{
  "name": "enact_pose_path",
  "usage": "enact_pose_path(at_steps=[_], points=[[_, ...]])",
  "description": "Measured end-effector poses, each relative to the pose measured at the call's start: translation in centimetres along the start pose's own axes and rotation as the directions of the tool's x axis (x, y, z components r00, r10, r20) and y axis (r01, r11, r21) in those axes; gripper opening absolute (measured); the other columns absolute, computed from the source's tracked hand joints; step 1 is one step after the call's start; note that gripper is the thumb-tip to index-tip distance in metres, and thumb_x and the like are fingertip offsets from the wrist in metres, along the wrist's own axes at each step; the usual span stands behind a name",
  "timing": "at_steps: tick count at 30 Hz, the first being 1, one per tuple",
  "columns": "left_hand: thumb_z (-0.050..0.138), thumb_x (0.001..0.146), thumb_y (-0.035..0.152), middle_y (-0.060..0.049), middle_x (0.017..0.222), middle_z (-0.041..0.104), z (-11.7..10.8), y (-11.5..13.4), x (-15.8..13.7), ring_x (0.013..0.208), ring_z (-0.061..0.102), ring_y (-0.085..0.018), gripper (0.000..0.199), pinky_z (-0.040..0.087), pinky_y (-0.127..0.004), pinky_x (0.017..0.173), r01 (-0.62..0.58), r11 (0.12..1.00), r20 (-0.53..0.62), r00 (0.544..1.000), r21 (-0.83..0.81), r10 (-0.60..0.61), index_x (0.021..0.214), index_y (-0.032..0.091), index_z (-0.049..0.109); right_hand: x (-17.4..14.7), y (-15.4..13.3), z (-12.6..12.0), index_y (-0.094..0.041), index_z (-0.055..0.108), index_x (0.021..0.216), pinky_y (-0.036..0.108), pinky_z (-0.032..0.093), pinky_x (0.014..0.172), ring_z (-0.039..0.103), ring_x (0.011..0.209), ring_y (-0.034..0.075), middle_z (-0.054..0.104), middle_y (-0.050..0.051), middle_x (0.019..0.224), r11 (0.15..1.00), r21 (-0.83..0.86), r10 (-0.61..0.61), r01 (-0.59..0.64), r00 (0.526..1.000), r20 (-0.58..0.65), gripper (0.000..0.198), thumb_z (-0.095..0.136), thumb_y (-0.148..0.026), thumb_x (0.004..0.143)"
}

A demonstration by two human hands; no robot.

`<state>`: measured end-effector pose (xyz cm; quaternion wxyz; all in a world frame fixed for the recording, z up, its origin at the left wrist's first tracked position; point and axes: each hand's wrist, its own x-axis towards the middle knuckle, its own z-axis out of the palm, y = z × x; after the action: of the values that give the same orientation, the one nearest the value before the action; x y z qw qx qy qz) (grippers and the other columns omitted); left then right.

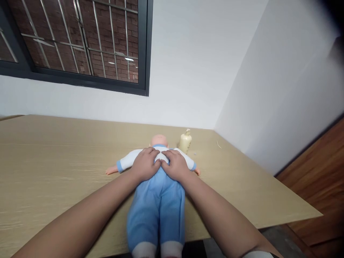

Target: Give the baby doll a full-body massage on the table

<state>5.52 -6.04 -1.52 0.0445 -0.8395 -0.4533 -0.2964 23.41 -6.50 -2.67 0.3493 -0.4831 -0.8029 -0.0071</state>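
Observation:
A baby doll [160,200] in blue trousers and a white top with blue cuffs lies on the table, its head away from me and its arms spread to both sides. Across the left side of its torso rests my left hand [147,163], palm down with fingers stretched out. My right hand [175,164] lies flat in the same way on the right side. The two thumbs come close together over the middle of the torso. Both palms are hidden against the doll's clothes.
Just beyond the doll's right-hand arm stands a cream pump bottle [185,141]. The wooden table [67,154] reaches back to a white wall [193,64] below a barred window [80,39]. Its right edge ends near a brown wooden panel [319,179]. A thin strand [219,144] lies at the back right.

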Motion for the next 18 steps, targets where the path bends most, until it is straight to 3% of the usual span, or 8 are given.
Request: enact_pose_path(at_steps=[6,14,18], points=[[0.051,0.088,0.031,-0.009,0.1,0.064,0.13,-0.49,0.18,0.098,0.058,-0.027,0.028,0.045,-0.041,0.09,-0.028,0.999,0.042,0.999,0.025,0.027,0.109,0.02,0.067,0.21,0.16,-0.08,-0.021,0.066,0.113,0.039,0.043,0.094,0.058,0.103,0.024,0.068,0.007,0.107,1.0,0.006,0.006,-0.006,1.0,0.02,0.031,0.061,-0.035,0.086],[0.049,0.09,0.033,-0.014,0.125,0.057,0.65,-0.53,-0.59,0.119,0.049,-0.031,0.043,0.037,-0.047,0.104,-0.032,0.998,-0.042,0.999,0.056,0.034,0.128,0.016,0.058,-0.35,0.22,0.43,-0.018,0.061,0.126,0.042,0.04,0.104,0.052,0.116,0.027,0.062,0.012,0.119,0.998,0.002,-0.065,0.065,0.994,-0.085,0.041,0.057,-0.037,0.089],[0.048,0.091,0.035,-0.015,0.131,0.056,0.9,-0.85,-0.5,0.123,0.048,-0.031,0.047,0.036,-0.048,0.106,-0.015,0.999,-0.025,1.0,0.032,0.016,0.133,0.014,0.055,-0.36,0.46,0.74,-0.017,0.057,0.133,0.045,0.034,0.11,0.047,0.125,0.028,0.057,0.014,0.131,0.998,-0.031,-0.057,0.055,0.996,-0.065,0.048,0.056,-0.038,0.09]])
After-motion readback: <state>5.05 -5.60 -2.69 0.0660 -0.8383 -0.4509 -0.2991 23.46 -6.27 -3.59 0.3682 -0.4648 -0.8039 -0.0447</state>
